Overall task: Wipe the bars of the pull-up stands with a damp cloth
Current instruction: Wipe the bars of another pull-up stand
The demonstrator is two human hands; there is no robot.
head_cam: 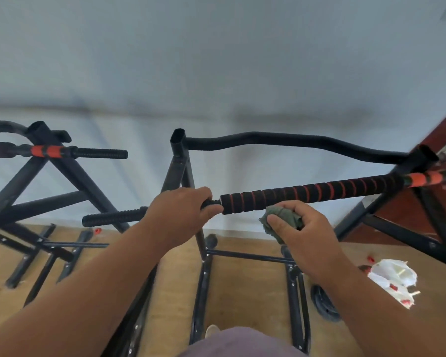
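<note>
I see two pull-up stands on a wooden floor (170, 287) against a pale wall (216, 60). The nearer pull-up stand (183, 161) fills the middle and right of the view: black angled legs, a wavy black upper bar (281, 140) running between its two posts, and below it, closer to me, a straight grip bar (307, 193). That grip bar is wrapped in black foam with thin orange rings, ends in a solid orange cuff (424, 178) near the right post, and continues to the left as a bare ribbed black handle (113, 218).

My left hand (183, 212) is curled round the grip bar just where the foam stops, fingers over the top and thumb underneath. My right hand (301, 228) sits just below the foam section, pinching a bunched grey-green cloth (281, 217) between thumb and fingers; the cloth lies very close under the bar, but I cannot tell whether it touches.

The second stand (44, 161) is at the left, well apart, with its own orange-and-black bar pointing right. On the floor near the right edge lies a crumpled white bag (392, 276) with small red pieces around it, and a dark round disc (323, 302) rests by the stand's base rails.
</note>
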